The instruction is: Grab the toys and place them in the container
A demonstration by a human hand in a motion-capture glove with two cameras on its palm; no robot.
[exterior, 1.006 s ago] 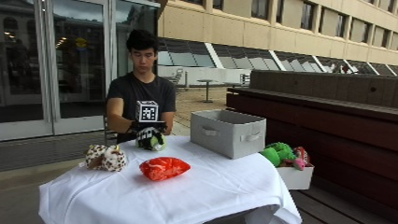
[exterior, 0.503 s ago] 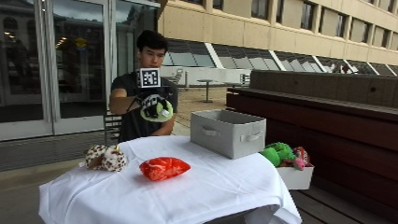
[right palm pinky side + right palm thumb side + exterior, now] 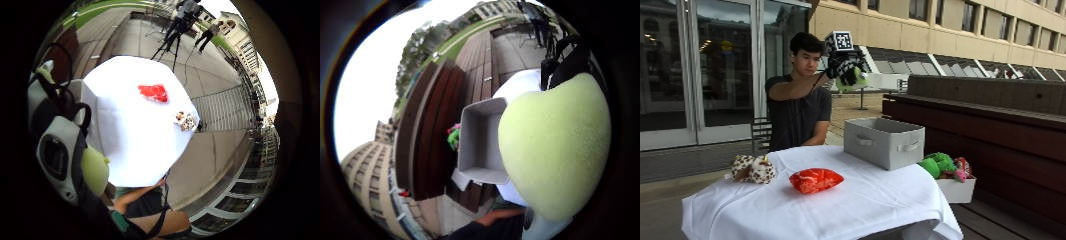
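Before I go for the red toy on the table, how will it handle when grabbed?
The red toy looks like a soft, lumpy plush sagging on the tablecloth, so it probably squashes and flops rather than staying stiff. It likely is light and unlikely to roll. Its shiny surface might be slightly slippery.

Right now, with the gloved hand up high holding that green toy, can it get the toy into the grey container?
Probably yes. The right hand holds the green toy above the grey container, whose top is open, with nothing between them.
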